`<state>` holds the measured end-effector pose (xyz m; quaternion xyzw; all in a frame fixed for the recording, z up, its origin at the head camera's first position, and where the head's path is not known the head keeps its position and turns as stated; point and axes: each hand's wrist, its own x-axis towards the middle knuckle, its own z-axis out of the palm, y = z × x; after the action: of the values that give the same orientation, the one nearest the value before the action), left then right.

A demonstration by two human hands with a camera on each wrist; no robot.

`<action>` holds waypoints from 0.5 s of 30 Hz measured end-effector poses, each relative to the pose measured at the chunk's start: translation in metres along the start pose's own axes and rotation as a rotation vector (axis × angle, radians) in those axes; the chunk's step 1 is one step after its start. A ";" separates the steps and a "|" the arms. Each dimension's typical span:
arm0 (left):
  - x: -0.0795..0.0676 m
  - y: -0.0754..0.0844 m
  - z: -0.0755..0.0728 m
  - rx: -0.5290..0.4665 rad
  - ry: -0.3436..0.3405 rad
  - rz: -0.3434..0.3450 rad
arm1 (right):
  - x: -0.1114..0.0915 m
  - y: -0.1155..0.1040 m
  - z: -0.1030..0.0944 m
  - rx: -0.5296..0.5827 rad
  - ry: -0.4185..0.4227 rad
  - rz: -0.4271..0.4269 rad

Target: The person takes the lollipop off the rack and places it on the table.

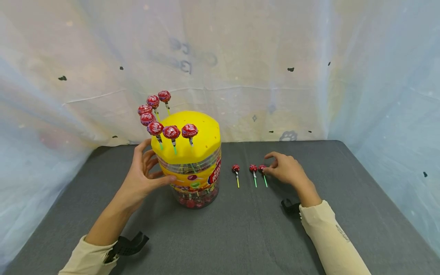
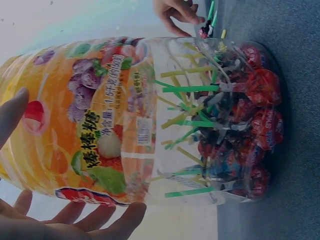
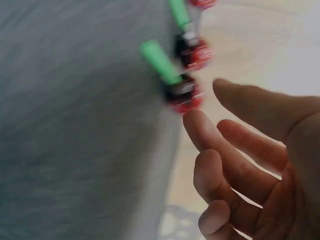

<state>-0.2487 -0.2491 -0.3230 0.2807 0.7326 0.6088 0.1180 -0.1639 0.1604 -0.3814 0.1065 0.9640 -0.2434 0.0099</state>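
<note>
A clear jar of lollipops (image 1: pixel 194 179) with a yellow lid (image 1: pixel 203 133) stands upright on the table. Several red-wrapped lollipops (image 1: pixel 172 132) stick up from the lid's left and front edge. My left hand (image 1: pixel 142 177) grips the jar's left side, thumb across the front label, other fingers curled behind. To the right of the jar, three lollipops lie in a row: one with a yellow stick (image 1: pixel 237 177), then a green-stick one (image 1: pixel 254 175) and another green-stick lollipop (image 3: pixel 182 95). My right hand (image 1: pixel 287 170) is at that last one, index fingertip right by its candy head and thumb spread apart.
The dark grey table (image 1: pixel 220 244) runs back to a pale plastic sheet (image 1: pixel 247 57) hung behind and along the sides. Black straps (image 1: pixel 128 244) hang at both wrists. Small unused holes show in the right part of the lid.
</note>
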 end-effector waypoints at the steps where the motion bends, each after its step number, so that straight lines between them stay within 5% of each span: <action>1: 0.001 0.000 -0.001 0.002 -0.007 -0.001 | -0.003 -0.004 -0.002 0.009 0.019 -0.013; 11: 0.014 -0.003 -0.018 0.005 -0.077 0.008 | -0.056 -0.095 -0.020 0.328 0.124 -0.399; 15: 0.019 -0.005 -0.025 0.005 -0.100 0.022 | -0.074 -0.126 -0.016 0.370 0.135 -0.484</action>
<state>-0.2786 -0.2599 -0.3188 0.3190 0.7243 0.5933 0.1471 -0.1180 0.0450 -0.3034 -0.1102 0.8992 -0.4023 -0.1320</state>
